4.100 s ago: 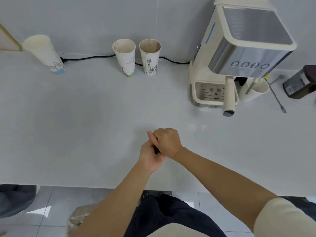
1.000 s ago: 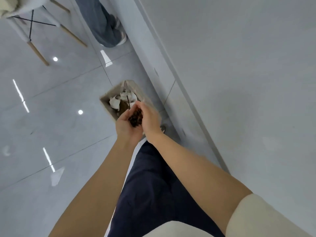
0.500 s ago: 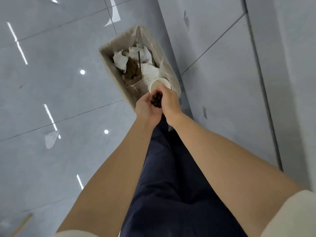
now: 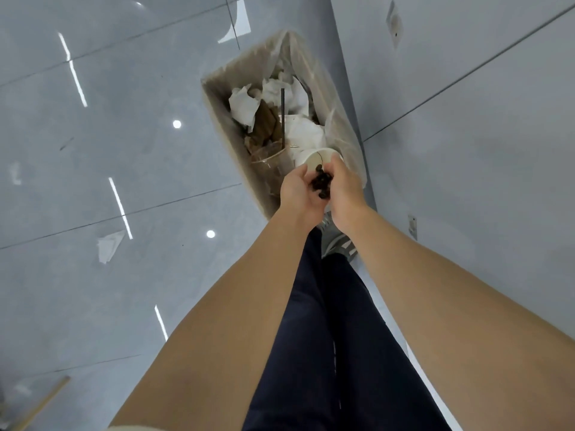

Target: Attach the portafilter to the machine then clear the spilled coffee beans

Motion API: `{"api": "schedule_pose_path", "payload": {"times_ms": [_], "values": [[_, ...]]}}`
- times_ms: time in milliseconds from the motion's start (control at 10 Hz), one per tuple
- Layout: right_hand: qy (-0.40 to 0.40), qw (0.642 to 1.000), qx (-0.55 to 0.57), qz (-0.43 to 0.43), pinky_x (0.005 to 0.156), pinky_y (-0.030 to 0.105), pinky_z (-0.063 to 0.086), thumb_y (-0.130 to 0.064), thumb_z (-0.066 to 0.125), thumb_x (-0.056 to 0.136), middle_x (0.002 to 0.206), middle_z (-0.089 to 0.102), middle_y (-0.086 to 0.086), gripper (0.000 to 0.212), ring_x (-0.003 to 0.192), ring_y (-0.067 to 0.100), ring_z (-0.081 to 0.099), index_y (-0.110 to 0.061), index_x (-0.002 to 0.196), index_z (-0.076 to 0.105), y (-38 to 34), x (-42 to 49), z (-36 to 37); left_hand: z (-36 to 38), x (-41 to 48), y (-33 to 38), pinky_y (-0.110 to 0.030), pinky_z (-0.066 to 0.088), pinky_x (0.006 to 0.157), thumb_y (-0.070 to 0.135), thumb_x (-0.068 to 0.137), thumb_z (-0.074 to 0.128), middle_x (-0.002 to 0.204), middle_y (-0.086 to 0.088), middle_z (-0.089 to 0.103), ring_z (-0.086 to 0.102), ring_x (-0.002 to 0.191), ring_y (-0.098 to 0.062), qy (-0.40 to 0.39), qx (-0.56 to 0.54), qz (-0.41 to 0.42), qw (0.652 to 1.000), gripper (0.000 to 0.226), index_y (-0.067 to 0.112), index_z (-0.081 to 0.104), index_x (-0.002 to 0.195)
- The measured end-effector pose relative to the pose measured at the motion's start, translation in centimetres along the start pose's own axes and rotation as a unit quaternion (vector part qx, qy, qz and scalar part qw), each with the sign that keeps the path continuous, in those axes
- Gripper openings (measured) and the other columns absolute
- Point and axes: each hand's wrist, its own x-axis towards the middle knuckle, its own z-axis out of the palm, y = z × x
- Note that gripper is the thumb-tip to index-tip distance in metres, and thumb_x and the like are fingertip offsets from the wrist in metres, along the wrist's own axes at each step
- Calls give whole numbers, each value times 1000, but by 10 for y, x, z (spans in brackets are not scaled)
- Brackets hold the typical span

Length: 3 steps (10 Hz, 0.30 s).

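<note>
Left hand (image 4: pixel 300 194) and right hand (image 4: pixel 343 189), cupped together at frame centre, cradle the coffee beans (image 4: pixel 321 185) over the near end of the lined waste bin (image 4: pixel 217 119). Compared with half a second ago, the hands have parted slightly, exposing more beans.

Trash (image 4: pixel 298 132) crowds bin (image 4: pixel 224 126) below.

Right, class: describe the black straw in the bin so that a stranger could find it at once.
Start at the lined waste bin on the grey floor beside the wall. Among the crumpled white paper and brown card in it, the black straw stands nearly upright. It is the only thin, dark, straight thing there.
</note>
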Motion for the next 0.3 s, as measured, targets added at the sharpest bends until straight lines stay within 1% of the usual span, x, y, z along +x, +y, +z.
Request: {"api": "schedule_pose_path", "payload": {"times_ms": [100,200,300], "values": [[-17,1000,8,13,100,36,44,-37,34,99,78,55,1,41,94,19,54,-6,112,57,-4,4,-3,2,3,3,-34,43,88,24,98,31,103,-18,58,56,89,-25,2,34,-4,999,43,-6,50,122],[-34,999,21,15,106,43,41,-40,32,98,84,57,3,41,99,22,55,-9,111,55,-3,11,-5,3,6,3,-38,39,103,27,97,33,137,-23,44,49,122,-31,5,37,-13,999,54,-9,31,138],[-37,999,27,27,108,40,38,-42,31,98,82,53,-1,50,108,23,54,-4,125,50,-6,11,-7,4,9,4,-40,32,112,28,97,34,149,-24,29,36,136,-34,23,26,-18,999,60,-6,20,144]]}}
